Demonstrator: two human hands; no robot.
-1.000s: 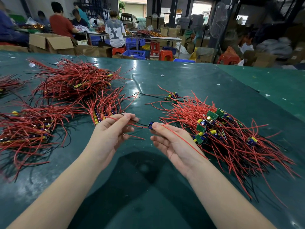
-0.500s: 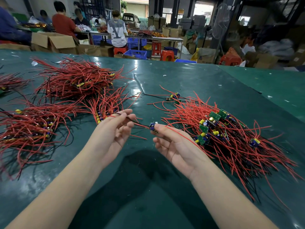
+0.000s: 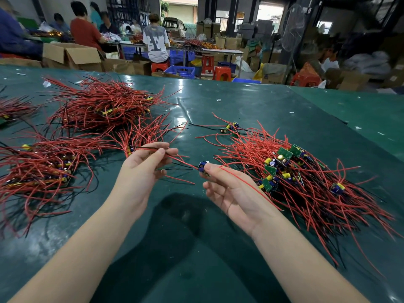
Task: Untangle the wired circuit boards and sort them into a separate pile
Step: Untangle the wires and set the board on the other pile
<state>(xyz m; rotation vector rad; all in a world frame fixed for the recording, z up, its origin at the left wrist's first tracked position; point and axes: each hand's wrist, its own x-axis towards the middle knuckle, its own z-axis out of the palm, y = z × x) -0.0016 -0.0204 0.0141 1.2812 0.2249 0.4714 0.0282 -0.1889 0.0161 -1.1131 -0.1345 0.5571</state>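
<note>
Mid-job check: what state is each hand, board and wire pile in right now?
left hand: pinching wire ends
right hand: palm up, pinching a small board
small board: lifted, wires stretched between both hands
right pile: tangled, boards mixed in
left piles: lying in bunches on the table

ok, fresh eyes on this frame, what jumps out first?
Heaps of red-wired green circuit boards on the dark green table: a tangled pile at right, neater bundles at left and far left. Between them, the right hand pinches a small blue-capped board, while the left hand holds its wires.
</note>
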